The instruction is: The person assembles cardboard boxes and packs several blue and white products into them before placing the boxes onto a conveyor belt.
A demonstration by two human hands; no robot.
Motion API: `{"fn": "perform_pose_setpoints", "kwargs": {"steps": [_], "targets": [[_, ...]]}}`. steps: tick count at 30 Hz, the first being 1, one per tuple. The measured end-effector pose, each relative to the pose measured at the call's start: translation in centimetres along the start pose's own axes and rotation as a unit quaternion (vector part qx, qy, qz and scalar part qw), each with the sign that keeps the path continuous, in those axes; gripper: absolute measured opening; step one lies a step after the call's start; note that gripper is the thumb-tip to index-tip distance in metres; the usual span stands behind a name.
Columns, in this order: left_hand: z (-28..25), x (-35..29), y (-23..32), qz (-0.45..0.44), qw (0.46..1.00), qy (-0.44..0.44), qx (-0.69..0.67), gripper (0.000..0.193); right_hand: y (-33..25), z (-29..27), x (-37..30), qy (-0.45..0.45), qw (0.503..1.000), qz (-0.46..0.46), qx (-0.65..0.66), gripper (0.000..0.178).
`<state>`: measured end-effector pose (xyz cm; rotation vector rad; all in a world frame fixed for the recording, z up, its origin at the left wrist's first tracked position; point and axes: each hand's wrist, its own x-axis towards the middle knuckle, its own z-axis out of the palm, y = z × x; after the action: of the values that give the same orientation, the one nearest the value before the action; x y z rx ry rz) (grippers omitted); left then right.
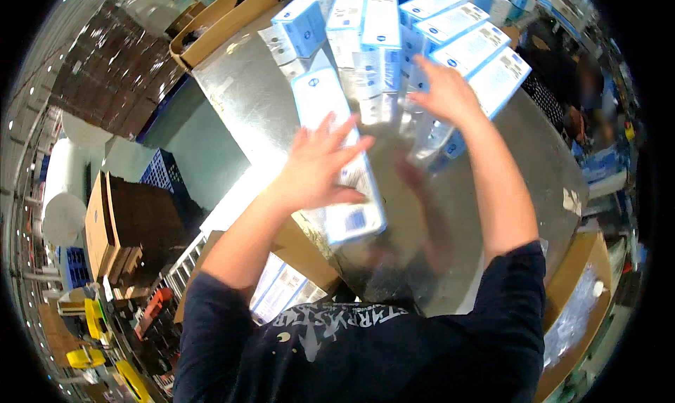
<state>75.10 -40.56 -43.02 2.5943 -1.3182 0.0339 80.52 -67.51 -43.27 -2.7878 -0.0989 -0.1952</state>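
A long white-and-blue box (355, 217) lies at an angle on the metal table before me. My left hand (316, 165) rests over it with the fingers spread. Farther right, my right hand (448, 94) is open, its thumb and fingers apart beside a row of similar boxes. Those boxes include one in the middle (382, 16) and one on the right (500, 80). Shiny clear material (430, 137) shows below my right hand; I cannot tell whether the fingers touch it.
The metal table (232, 108) carries an open cardboard tray (225, 20) at its far left corner. An open carton (292, 252) with packed boxes stands near my left forearm. Another carton (598, 262) holding clear plastic is at right. A blue crate (165, 171) sits left.
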Motion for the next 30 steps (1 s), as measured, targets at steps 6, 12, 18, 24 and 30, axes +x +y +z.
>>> {"fn": "perform_pose_setpoints", "kwargs": {"steps": [6, 12, 18, 24, 30], "targets": [[1.9, 8.0, -3.2, -0.191, 0.971, -0.062, 0.128, 0.051, 2.5, 1.3, -1.6, -0.020, 0.981, 0.058, -0.183, 0.019], [-0.4, 1.7, -8.1, 0.047, 0.969, -0.075, 0.231, 0.095, 3.2, -0.8, -11.6, -0.038, 0.988, -0.054, -0.137, 0.018], [-2.6, 5.3, -6.1, -0.161, 0.916, -0.267, 0.251, 0.108, 4.2, -1.0, -3.8, -0.014, 0.996, -0.016, -0.083, 0.045], [0.9, 6.9, -5.2, -0.255, 0.958, -0.130, -0.002, 0.112, 2.0, 4.4, -5.3, 0.142, 0.978, -0.064, -0.138, 0.017], [3.8, 0.9, -3.0, -0.208, 0.921, -0.098, -0.314, 0.104, -1.8, -4.6, -11.5, -0.106, 0.990, 0.015, 0.093, 0.038]]}}
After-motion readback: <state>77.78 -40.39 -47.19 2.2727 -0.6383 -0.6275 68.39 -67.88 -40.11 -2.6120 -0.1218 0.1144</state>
